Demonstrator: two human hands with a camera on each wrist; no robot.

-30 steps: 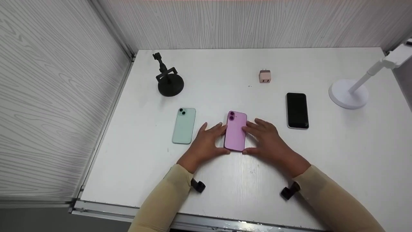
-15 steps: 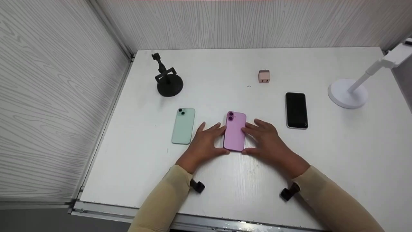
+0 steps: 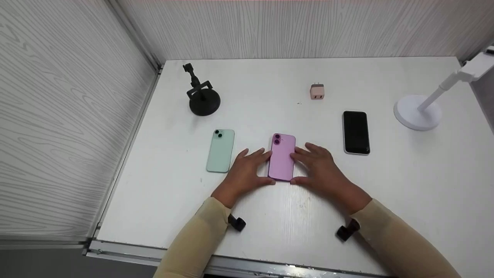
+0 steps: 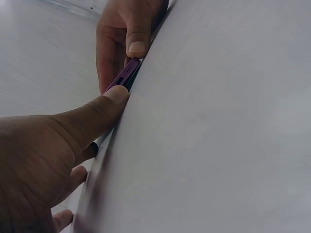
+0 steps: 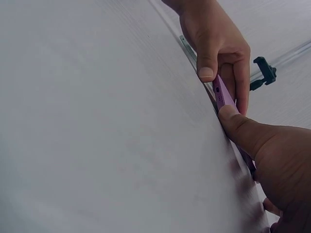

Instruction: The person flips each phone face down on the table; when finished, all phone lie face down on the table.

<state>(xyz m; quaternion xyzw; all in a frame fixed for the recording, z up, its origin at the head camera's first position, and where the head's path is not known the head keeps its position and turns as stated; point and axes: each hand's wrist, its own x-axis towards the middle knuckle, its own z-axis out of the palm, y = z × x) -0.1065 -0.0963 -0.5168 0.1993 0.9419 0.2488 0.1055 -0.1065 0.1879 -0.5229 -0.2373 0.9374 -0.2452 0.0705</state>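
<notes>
A pink smartphone (image 3: 282,158) lies back up on the white table, its two camera lenses at the far left corner. At its left edge, my left hand (image 3: 243,173) grips it with the thumb at the near left corner and a fingertip along the side. Mirroring that, my right hand (image 3: 322,170) grips the right side, thumb at the near right corner. The left wrist view shows the phone's bottom edge (image 4: 127,73) with its port between the two thumbs. In the right wrist view the same phone (image 5: 224,94) sits low against the tabletop.
A mint green smartphone (image 3: 220,150) lies left of my left hand. Farther right is a black-screened phone (image 3: 356,133). At the back stand a black stand (image 3: 204,102), a pink charger plug (image 3: 317,92) and a white round-based stand (image 3: 418,112). Panels border the left and back.
</notes>
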